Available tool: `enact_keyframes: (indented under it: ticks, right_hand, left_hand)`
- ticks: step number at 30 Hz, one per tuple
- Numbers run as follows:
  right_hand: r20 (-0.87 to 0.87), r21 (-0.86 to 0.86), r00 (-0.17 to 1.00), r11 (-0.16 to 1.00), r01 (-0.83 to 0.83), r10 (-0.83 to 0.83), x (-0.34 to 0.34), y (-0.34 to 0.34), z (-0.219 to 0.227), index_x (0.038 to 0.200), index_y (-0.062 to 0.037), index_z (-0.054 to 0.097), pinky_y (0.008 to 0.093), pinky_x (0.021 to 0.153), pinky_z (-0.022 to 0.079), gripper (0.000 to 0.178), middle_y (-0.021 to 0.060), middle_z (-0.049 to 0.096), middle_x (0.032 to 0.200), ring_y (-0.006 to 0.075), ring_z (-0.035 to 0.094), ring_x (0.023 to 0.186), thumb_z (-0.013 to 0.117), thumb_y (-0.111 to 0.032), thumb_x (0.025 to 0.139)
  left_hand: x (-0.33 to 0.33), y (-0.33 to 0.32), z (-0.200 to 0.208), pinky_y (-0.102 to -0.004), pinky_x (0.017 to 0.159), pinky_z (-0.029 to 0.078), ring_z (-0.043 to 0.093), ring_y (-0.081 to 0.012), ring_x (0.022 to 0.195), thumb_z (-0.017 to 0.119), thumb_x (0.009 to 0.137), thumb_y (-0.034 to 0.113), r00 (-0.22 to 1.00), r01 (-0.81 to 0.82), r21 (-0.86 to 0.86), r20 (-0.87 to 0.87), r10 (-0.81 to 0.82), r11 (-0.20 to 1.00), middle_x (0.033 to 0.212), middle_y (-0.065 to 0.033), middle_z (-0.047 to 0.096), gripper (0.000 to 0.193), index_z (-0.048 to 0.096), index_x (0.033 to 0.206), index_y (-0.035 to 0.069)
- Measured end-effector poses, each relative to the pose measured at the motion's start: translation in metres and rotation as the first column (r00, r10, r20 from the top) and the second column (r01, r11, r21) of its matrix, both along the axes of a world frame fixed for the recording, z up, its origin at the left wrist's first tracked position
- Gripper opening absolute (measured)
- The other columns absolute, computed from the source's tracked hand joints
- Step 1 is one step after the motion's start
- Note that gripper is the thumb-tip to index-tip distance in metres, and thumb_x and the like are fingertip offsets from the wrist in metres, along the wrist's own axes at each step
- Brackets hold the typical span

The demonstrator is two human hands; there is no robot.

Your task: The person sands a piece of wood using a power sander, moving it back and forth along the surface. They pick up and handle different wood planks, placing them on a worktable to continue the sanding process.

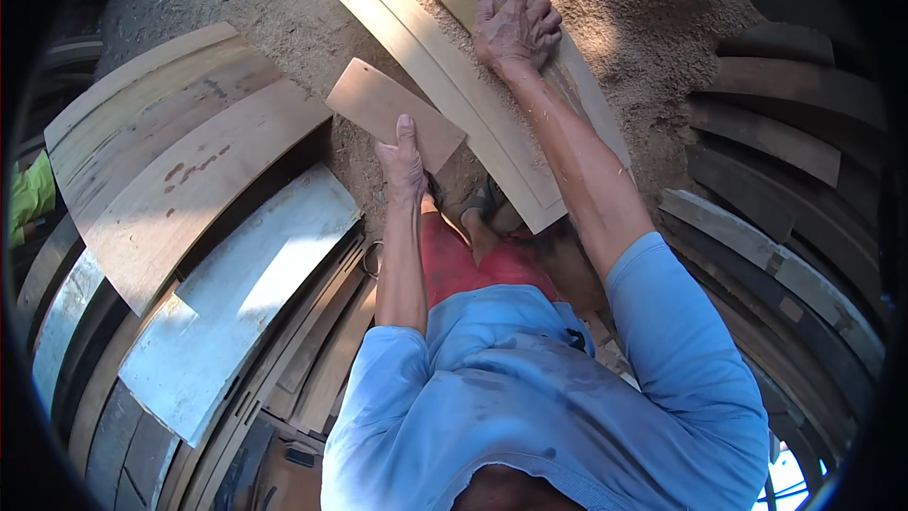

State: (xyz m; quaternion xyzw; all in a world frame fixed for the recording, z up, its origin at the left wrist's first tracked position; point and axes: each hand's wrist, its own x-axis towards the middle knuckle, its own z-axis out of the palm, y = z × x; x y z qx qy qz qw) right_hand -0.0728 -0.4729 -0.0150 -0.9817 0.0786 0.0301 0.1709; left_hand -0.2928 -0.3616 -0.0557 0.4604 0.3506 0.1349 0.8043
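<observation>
My left hand (403, 168) grips the near end of a short, flat wooden board (392, 109), its thumb lying on the top face. A small hole shows near the board's far end. To its right lies a long pale wooden workpiece (463, 118) with grooved side rails, and wood shavings are scattered along its middle. My right hand (518, 33) rests on the far part of this workpiece with its fingers curled. Whatever may be under those fingers is hidden. The short board's right corner overlaps or lies close to the workpiece's left rail; I cannot tell which.
Wide planks (203, 170) with dark stains lie at the left, beside a whitish board (241, 293). Stacked dark timbers (776, 142) line the right side. Shavings cover the ground (653, 28) beyond. A yellow-green cloth or sleeve (33, 194) shows at the far left edge.
</observation>
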Motion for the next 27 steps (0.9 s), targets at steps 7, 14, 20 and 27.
enact_keyframes:
  ticks: [7,14,20,27]
  right_hand:
    - [-0.038,0.01,0.999,0.999,-0.033,0.033,-0.005,0.001,0.006,0.15,-0.0066,0.045,0.0605,0.117,0.025,0.073,0.0219,0.034,0.156,0.0438,0.031,0.142,0.049,-0.06,0.101]
    - [-0.031,-0.013,0.999,0.999,-0.035,0.035,-0.002,0.001,0.007,0.147,-0.0041,0.046,0.0599,0.115,0.029,0.071,0.024,0.038,0.151,0.043,0.036,0.136,0.047,-0.059,0.103]
    - [0.014,-0.029,0.999,0.999,-0.044,0.045,-0.002,-0.001,0.002,0.147,-0.0051,0.046,0.0592,0.114,0.029,0.07,0.0221,0.038,0.15,0.0429,0.036,0.135,0.046,-0.06,0.103]
    - [-0.021,-0.019,0.998,0.998,-0.063,0.063,-0.003,-0.006,0.004,0.151,-0.0066,0.044,0.0613,0.115,0.028,0.073,0.0215,0.035,0.154,0.043,0.035,0.136,0.046,-0.061,0.102]
  left_hand:
    - [0.004,-0.002,0.024,-0.0383,0.101,0.053,0.064,-0.0231,0.115,0.078,0.097,0.025,0.982,0.182,0.093,-0.072,-0.176,0.979,0.127,-0.0146,0.065,0.062,0.047,0.143,-0.003]
    - [-0.075,-0.093,0.011,-0.0397,0.105,0.051,0.063,-0.0246,0.121,0.078,0.096,0.028,0.97,0.222,0.171,-0.141,-0.199,0.96,0.131,-0.0163,0.064,0.067,0.044,0.145,-0.004]
    - [-0.138,-0.149,0.015,-0.0402,0.109,0.048,0.059,-0.0266,0.128,0.079,0.094,0.03,0.906,0.335,0.013,-0.278,-0.318,0.942,0.136,-0.019,0.059,0.072,0.041,0.145,-0.004]
    - [-0.183,-0.203,0.019,-0.0401,0.107,0.049,0.06,-0.026,0.127,0.076,0.095,0.029,0.921,0.31,-0.005,-0.245,-0.302,0.951,0.134,-0.016,0.062,0.067,0.045,0.146,-0.002]
